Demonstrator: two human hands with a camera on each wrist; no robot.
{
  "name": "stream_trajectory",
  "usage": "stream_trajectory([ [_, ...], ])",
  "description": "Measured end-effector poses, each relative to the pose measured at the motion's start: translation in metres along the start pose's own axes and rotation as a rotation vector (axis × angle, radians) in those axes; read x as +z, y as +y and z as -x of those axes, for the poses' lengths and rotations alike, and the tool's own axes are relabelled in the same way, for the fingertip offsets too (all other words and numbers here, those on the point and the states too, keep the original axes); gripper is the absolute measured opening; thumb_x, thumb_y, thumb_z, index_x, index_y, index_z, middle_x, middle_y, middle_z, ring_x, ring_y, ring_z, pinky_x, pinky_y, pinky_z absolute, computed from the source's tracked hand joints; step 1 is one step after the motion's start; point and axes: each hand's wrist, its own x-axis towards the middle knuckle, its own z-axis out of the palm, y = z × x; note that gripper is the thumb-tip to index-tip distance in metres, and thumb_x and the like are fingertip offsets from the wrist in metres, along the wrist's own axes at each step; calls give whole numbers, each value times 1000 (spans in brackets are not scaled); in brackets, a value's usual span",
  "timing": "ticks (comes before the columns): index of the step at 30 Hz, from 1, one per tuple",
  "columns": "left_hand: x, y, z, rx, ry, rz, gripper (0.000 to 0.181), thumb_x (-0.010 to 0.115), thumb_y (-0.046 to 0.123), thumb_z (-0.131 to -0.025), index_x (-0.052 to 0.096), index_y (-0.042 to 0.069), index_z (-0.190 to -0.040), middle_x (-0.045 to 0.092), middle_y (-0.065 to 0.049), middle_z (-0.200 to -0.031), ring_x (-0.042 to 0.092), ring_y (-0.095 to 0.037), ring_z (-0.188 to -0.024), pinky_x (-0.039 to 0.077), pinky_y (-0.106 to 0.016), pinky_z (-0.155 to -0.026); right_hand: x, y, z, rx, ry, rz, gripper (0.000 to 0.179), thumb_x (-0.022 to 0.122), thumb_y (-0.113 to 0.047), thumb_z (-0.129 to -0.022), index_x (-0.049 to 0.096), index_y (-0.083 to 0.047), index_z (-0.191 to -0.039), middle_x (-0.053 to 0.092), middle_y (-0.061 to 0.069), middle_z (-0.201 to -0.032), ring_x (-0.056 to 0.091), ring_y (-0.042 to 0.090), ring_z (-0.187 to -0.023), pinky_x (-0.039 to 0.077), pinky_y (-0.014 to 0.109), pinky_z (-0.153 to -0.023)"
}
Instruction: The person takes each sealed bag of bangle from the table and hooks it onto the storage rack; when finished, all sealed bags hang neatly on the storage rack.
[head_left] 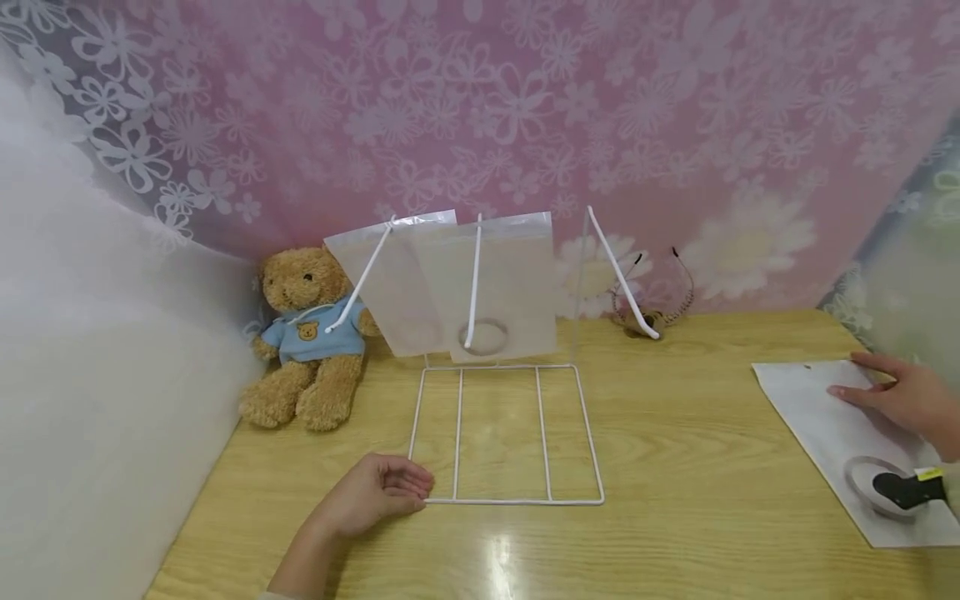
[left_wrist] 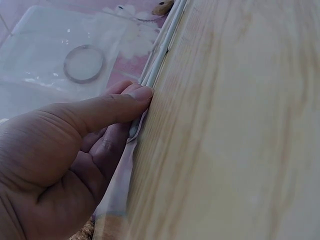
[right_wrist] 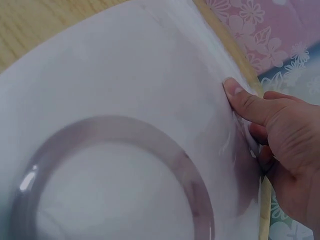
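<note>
A white wire display rack (head_left: 547,433) stands on the table, with three prongs sloping toward me. My left hand (head_left: 367,496) grips its front left corner; in the left wrist view thumb and fingers pinch the white wire (left_wrist: 162,55). At the far right, my right hand (head_left: 911,396) pinches the edge of a flat whitish plastic bag (head_left: 810,417). Inside that bag a round bangle-like ring (right_wrist: 120,127) shows through, large in the right wrist view. Two similar bags hang at the rack's left and middle prongs: one left bag (head_left: 405,292) and one middle bag (head_left: 517,283) with a ring in it.
A teddy bear (head_left: 318,350) in a blue top sits left of the rack. Behind the right prong lies a thin headband-like item (head_left: 652,321) with a brown ornament. A pink flowered curtain (head_left: 525,108) backs the wooden table (head_left: 675,517), and a white sheet (head_left: 112,375) borders it at left.
</note>
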Motion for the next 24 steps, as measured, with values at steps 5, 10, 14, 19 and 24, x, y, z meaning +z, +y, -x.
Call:
stream_trajectory([
  [5,-1,-3,8,-12,-9,18,29,72,-1,-88,66,-12,-114,70,-24,-111,70,-17,-95,61,-24,-85,4,-1,-2,29,11,-25,89,68,-54,-90,39,9,-146,33,46,-142,54,38,-84,45,28,-54],
  [10,-1,-3,7,18,0,-2,28,71,-1,-89,66,-11,-114,69,-25,-111,71,-16,-95,61,-24,-85,3,-3,-4,42,16,-147,80,64,-57,-92,51,5,-142,61,36,-120,58,4,-70,54,28,-54],
  [14,-2,-2,4,27,1,-7,27,72,-1,-88,67,-10,-113,69,-25,-112,71,-17,-95,61,-24,-85,-3,-3,-7,71,-25,-197,80,62,-56,-93,50,8,-141,67,30,-111,55,-8,-66,59,28,-58],
  [19,-2,-2,3,24,3,8,27,72,-2,-88,67,-10,-113,69,-25,-112,71,-17,-95,61,-24,-84,-11,1,-13,42,-32,-112,83,61,-57,-93,53,15,-132,56,41,-121,62,12,-72,57,32,-57],
  [24,0,-2,2,21,-2,0,27,73,0,-88,68,-8,-113,70,-24,-111,72,-17,-95,61,-24,-83,-19,6,-13,39,-72,-102,91,60,-65,-89,53,16,-131,67,29,-101,64,20,-75,56,36,-62],
])
